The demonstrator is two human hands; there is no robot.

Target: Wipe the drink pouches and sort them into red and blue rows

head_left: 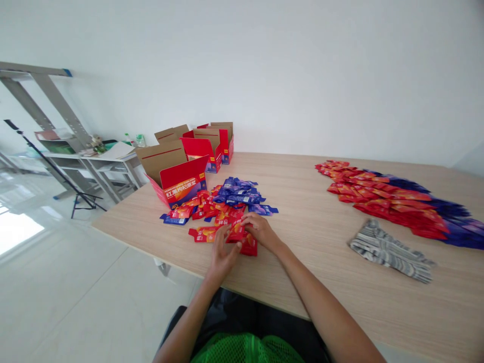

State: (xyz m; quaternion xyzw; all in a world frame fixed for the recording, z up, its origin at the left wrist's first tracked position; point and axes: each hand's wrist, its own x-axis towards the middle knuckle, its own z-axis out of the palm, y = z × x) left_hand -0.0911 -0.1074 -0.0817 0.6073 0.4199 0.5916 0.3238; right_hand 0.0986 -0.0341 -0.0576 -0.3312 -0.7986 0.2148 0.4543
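A loose pile of small red packets (206, 233) and blue packets (238, 191) lies on the table before me. My left hand (222, 257) is at the near edge of the pile, thumb and fingers apart, its fingertips by the red packets. Curled over a red packet (236, 231) is my right hand (261, 231), its fingers closed at the packet's upper right. Another red packet (249, 246) lies beneath, between the two hands. The hands partly cover these packets.
Open red cartons (185, 187) with brown flaps stand behind the pile at the left. Long overlapping rows of red and blue packets (393, 204) lie at the right, with a striped grey cloth (391, 252) nearer me. The table's (302, 282) left edge drops to a tiled floor.
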